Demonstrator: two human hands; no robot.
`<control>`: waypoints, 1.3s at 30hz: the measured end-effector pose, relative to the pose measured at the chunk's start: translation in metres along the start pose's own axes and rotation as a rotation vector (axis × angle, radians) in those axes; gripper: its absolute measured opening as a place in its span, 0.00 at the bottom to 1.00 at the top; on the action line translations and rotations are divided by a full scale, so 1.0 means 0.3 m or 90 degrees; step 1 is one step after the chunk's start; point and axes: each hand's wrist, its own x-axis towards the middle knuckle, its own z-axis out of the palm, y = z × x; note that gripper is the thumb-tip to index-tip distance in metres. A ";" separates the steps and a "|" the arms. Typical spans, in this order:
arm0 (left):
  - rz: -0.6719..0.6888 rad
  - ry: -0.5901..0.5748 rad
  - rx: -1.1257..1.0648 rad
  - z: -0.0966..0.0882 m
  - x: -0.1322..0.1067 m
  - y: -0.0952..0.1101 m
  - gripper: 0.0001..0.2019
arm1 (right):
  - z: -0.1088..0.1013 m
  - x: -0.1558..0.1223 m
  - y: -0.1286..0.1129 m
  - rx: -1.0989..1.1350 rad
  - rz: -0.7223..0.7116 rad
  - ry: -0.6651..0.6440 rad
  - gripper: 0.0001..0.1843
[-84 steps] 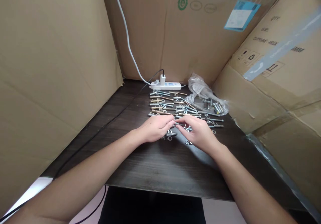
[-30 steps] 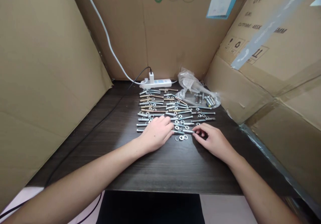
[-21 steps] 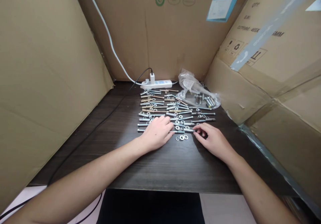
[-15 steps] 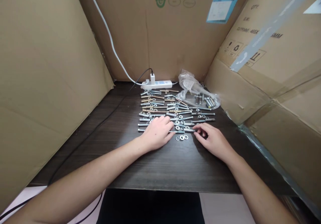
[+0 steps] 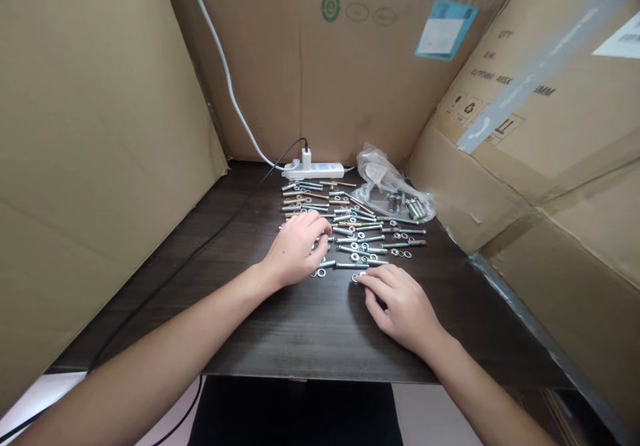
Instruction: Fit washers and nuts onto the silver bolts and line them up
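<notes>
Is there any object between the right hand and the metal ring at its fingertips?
Nothing visible stands between the right hand and the metal ring: they meet or nearly meet. A bolt lies beyond the ring.

Wkshop-type spot: cardbd walls (image 5: 380, 93), bolts (image 5: 353, 266)

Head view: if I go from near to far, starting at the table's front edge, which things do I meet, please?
Table's front edge → right hand → rows of bolts → power strip → back cardboard wall. The left hand overlaps the bolt rows, so I leave it out.
</notes>
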 end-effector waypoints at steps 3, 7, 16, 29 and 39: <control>-0.008 0.035 -0.012 -0.015 -0.001 -0.007 0.05 | 0.004 -0.007 -0.002 -0.002 0.019 -0.017 0.14; -0.012 0.048 -0.030 -0.025 -0.001 -0.019 0.06 | 0.009 -0.002 -0.002 -0.003 0.031 -0.035 0.14; -0.045 0.050 -0.017 -0.026 0.000 -0.057 0.05 | 0.015 0.012 0.007 -0.019 0.034 -0.052 0.17; -0.039 -0.016 -0.022 -0.032 0.000 -0.061 0.05 | -0.072 0.241 0.499 -0.116 0.322 0.010 0.14; -0.025 -0.067 -0.023 -0.028 -0.003 -0.065 0.06 | 0.023 0.368 0.606 -0.140 0.523 -0.049 0.16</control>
